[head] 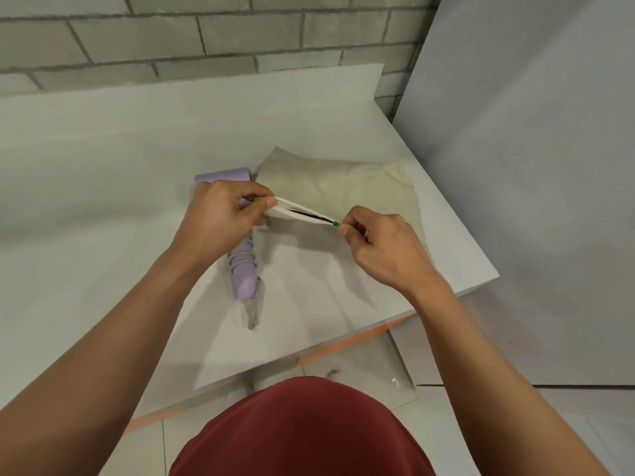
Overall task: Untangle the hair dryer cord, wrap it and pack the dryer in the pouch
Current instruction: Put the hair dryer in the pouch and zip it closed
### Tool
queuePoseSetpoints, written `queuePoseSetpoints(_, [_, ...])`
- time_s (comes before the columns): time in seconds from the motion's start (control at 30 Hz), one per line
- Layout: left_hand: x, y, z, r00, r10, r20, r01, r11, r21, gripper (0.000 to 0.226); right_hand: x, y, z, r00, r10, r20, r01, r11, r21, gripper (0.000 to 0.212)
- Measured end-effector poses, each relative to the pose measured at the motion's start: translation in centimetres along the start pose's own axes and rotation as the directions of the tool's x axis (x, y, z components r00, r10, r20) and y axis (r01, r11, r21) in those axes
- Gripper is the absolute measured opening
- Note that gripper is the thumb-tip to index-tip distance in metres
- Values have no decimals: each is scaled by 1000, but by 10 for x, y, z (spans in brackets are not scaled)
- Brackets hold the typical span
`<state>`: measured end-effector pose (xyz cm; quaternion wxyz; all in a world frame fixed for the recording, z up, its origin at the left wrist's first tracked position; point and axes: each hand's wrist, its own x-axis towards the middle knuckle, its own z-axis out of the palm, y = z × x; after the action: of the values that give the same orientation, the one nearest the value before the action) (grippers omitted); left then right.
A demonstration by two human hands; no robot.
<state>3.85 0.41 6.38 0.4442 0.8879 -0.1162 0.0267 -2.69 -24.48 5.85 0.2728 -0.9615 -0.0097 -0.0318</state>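
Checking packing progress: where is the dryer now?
Head view: the dryer lies on the table, left of the pouch, partly under the left hand.

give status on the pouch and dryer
Left hand pinches pouch edge, right hand pinches green zipper pull. Zip part open. Hair dryer outside pouch, cord wrapped on handle.

Dryer (244, 273) on table (103, 166) – left of pouch (343, 187); cord (242, 261) wrapped rnd handle.
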Motion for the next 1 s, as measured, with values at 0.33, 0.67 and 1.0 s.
queuePoseSetpoints(0.33, [4, -4, -3, 991, 32, -130, -32, 999, 2, 8, -10, 31, -13, 991, 118, -61, -118, 993, -1, 12])
queuePoseSetpoints(0.67, [5, -14, -8, 991, -35, -129, 34, 999, -6, 7, -31, 75, -29, 957, 258, -133, -261, 965, -7, 11])
queuePoseSetpoints(1.0, [6, -22, -11, 988, -46, -150, 48, 999, 10, 9, -49, 111, -49, 905, 380, -192, -386, 922, 6, 13])
